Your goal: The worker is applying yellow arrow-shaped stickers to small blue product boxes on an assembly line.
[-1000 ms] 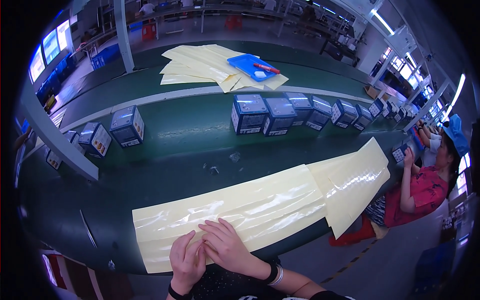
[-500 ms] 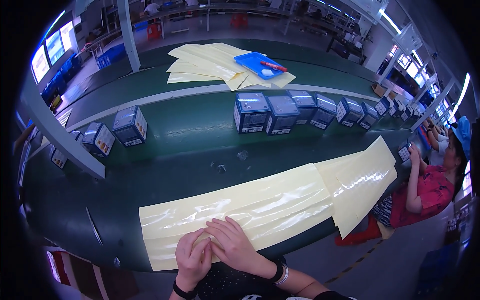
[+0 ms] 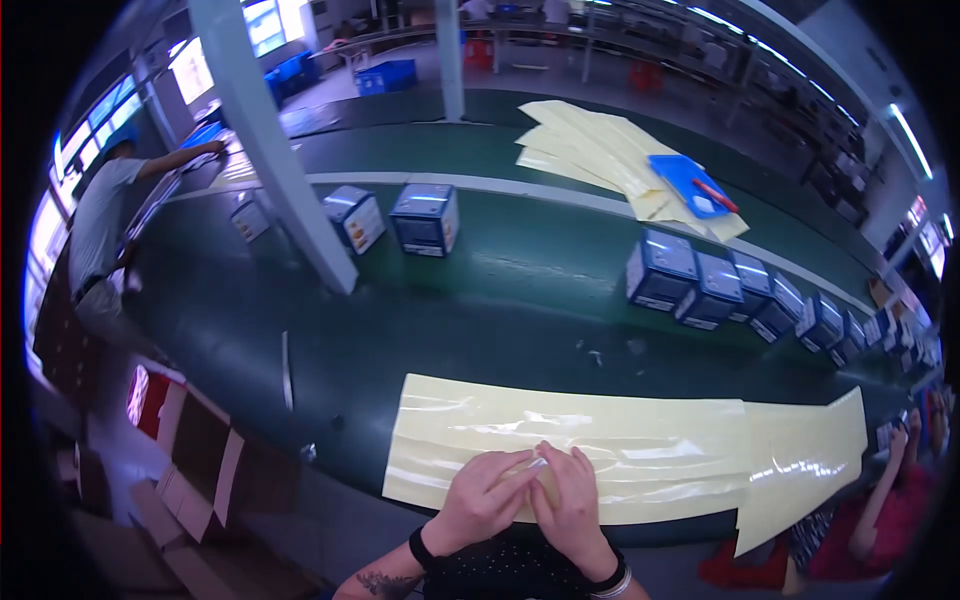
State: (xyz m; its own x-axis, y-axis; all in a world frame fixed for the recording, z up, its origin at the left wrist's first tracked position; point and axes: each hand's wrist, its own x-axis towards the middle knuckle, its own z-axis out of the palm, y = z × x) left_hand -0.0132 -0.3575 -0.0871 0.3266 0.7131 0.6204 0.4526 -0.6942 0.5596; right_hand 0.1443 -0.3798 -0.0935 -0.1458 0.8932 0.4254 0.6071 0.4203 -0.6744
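Observation:
A long pale yellow glossy sheet [image 3: 640, 440] lies flat along the near edge of the dark green conveyor table [image 3: 480, 320]. Both hands rest on its near edge, fingertips together. My left hand [image 3: 480, 497] and my right hand [image 3: 572, 500] pinch a small piece of clear film [image 3: 533, 464] between them, just above the sheet. My right wrist wears a dark band and a light bracelet, and my left wrist a dark band. A second, wider yellow sheet [image 3: 800, 475] overlaps the first one's right end and hangs past the table edge.
Blue-grey boxes stand in a row on the belt at right [image 3: 700, 285] and two more near a white pillar [image 3: 275, 160]. A stack of yellow sheets [image 3: 590, 150] with a blue tray [image 3: 685, 183] lies far back. One person stands at the left [image 3: 100, 220], another sits at the right [image 3: 880, 520]. Cardboard boxes [image 3: 190, 450] sit on the floor at lower left.
The view has swung to the left, bringing the pillar and the left-hand person into sight. My hands stay together on the sheet's near edge, still working the film.

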